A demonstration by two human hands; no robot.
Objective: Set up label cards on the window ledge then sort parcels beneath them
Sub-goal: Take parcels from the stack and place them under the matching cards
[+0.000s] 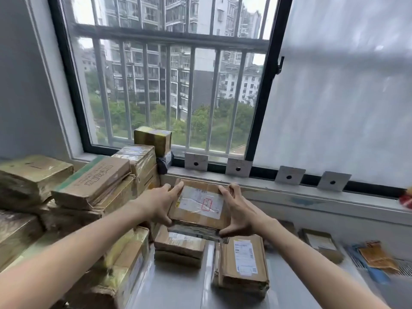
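A brown cardboard parcel (199, 204) with a white shipping label marked in red is held between both hands, just below the window ledge (289, 189). My left hand (161, 202) grips its left side, thumb under the near edge. My right hand (237, 210) grips its right side. Several grey label cards, each with a dark dot, lean on the ledge: the leftmost card (196, 161), the second card (238, 167), the third card (289, 175) and the rightmost card (333, 181). Two parcels lie beneath on the grey surface: a small parcel (179, 245) and a labelled parcel (242, 263).
A tall pile of taped brown parcels (89, 192) fills the left side up to the window. Another flat parcel (321, 243) and orange and blue packets (376, 257) lie at the right. A red object (406, 198) shows at the right edge. The barred window stands behind.
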